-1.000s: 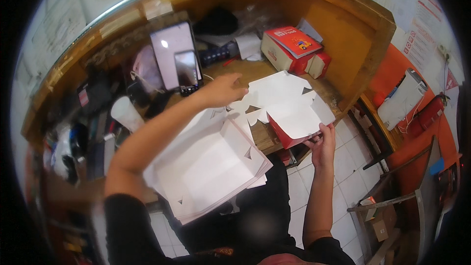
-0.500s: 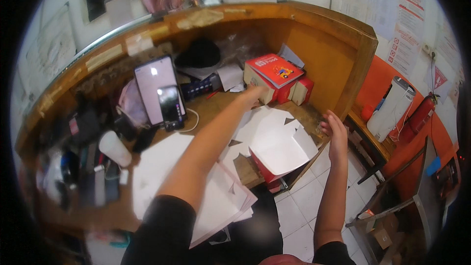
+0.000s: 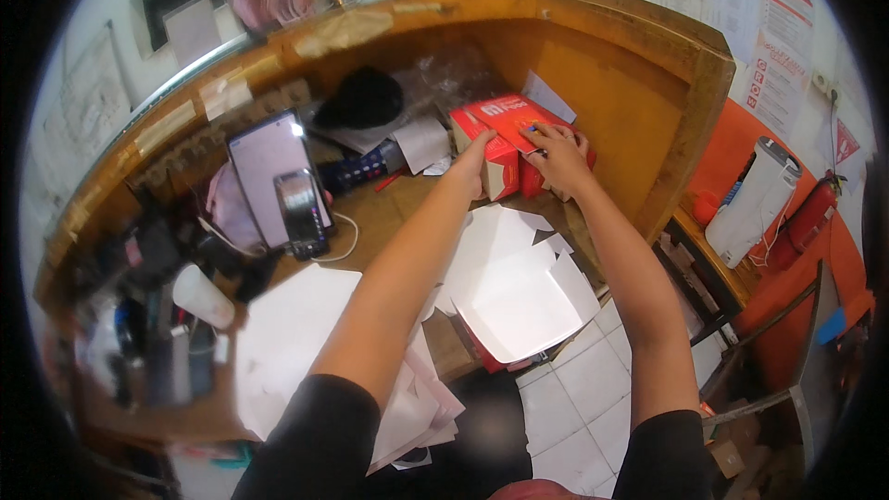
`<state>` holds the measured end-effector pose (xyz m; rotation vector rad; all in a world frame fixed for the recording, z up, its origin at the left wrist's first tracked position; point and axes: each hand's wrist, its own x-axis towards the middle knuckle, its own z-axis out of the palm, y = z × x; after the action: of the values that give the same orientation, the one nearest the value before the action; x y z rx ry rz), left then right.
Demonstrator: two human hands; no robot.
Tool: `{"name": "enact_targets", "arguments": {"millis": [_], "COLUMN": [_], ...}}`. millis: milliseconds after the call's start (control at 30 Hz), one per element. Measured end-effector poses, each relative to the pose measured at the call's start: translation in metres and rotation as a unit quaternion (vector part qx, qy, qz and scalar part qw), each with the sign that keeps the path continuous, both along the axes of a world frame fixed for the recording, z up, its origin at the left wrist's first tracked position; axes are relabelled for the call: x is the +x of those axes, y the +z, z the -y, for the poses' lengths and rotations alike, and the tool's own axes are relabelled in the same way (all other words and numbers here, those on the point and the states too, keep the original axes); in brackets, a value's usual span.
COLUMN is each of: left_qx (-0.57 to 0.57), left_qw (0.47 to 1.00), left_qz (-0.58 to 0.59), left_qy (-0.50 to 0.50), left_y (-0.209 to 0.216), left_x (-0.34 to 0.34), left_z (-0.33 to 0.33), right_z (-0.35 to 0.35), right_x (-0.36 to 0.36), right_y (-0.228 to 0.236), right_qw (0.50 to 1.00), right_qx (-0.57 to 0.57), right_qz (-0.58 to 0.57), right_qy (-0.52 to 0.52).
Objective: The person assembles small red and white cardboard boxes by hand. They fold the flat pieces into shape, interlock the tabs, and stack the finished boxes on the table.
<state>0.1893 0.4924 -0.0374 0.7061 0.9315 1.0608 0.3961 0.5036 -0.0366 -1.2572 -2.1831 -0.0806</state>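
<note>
At the back of the desk, red food boxes [image 3: 505,114] with white print stand against the wooden side panel. My left hand [image 3: 476,165] is closed on the near left edge of the top one, thumb up along its side. My right hand [image 3: 561,159] grips the same box from the right, its fingers curled over the near corner; some fingertips are hidden. Directly in front of my hands sits an opened carton [image 3: 523,306], white inside and red outside, with its flaps spread. Flat white carton sheets [image 3: 292,333] lie stacked beneath my left forearm.
A large phone or tablet [image 3: 270,176] stands upright with a smaller phone [image 3: 301,213] before it and a white cable. To the left are a white cup [image 3: 204,296] and clutter. A wooden ledge [image 3: 519,2] rims the desk; a metal rack [image 3: 804,389] stands right.
My right hand has swung in from the right, beside the desk, onto the red boxes. My left hand has stayed at their left side. The view has shifted slightly.
</note>
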Motion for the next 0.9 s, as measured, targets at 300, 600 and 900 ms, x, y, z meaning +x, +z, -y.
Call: {"name": "enact_targets", "arguments": {"millis": [300,600,900], "left_qx": [0.010,0.216,0.169], "left_qw": [0.996,0.974,0.961], "left_qz": [-0.081,-0.072,-0.182], "left_qy": [0.043,0.004,0.122], "left_y": [0.074,0.077,0.059], "left_x": [-0.040,0.039,0.024], "left_z": [0.054,-0.034,-0.024], "right_z": [0.008,0.016,0.028], "right_x": [0.004,0.002,0.020], "right_y": [-0.001,0.024,0.027], "right_qw": [0.999,0.862,0.891], "right_qx": [-0.025,-0.002,-0.077], "right_qz": [-0.014,-0.500,-0.448], "right_qy": [-0.021,0.079,-0.003]}}
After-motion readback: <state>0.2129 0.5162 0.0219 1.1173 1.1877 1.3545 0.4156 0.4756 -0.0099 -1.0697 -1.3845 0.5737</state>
